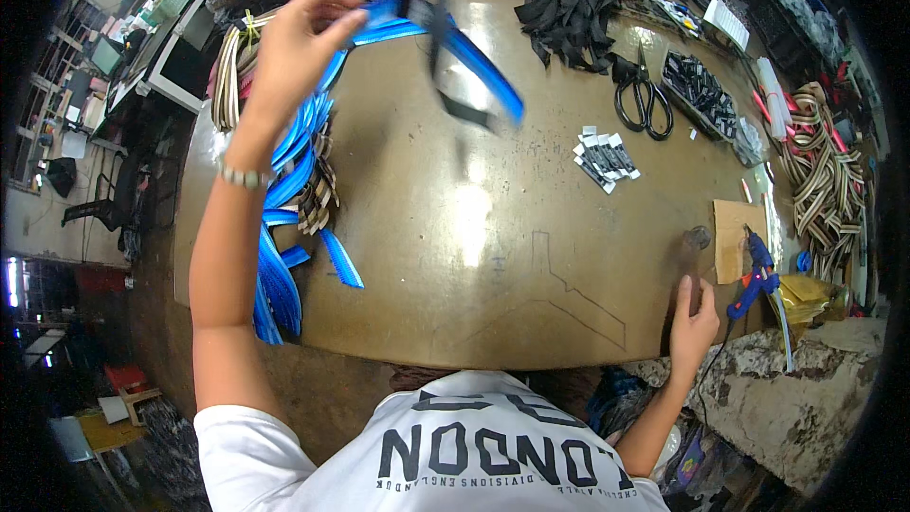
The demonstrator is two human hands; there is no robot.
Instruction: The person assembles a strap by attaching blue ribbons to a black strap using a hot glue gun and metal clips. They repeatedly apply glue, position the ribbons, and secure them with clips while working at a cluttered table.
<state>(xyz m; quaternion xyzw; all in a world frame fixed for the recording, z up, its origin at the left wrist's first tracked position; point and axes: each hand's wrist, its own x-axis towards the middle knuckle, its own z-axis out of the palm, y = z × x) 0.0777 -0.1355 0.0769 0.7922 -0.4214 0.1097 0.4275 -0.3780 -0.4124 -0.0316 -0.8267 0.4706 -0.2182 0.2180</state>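
My left hand (308, 43) is raised over the far left of the table, its fingers pinching a blue webbing strap (483, 71). The strap stretches right from my fingers, and a blurred black strap (438, 38) hangs across it; whether the two are joined I cannot tell. Below my left forearm lies a heap of blue straps (301, 156) with beige ends. My right hand (697, 322) rests by the table's near right edge, fingers apart, with nothing visible in it. Close to it on the right is a blue glue gun (755, 280), beside a piece of cardboard (735, 239).
Small black-and-white labels (605, 159) lie right of the table's middle. Black-handled scissors (643, 100) and a tray of black pieces (700, 93) sit beyond them. Black straps (569, 0) are piled at the back, striped straps (820, 166) at the right.
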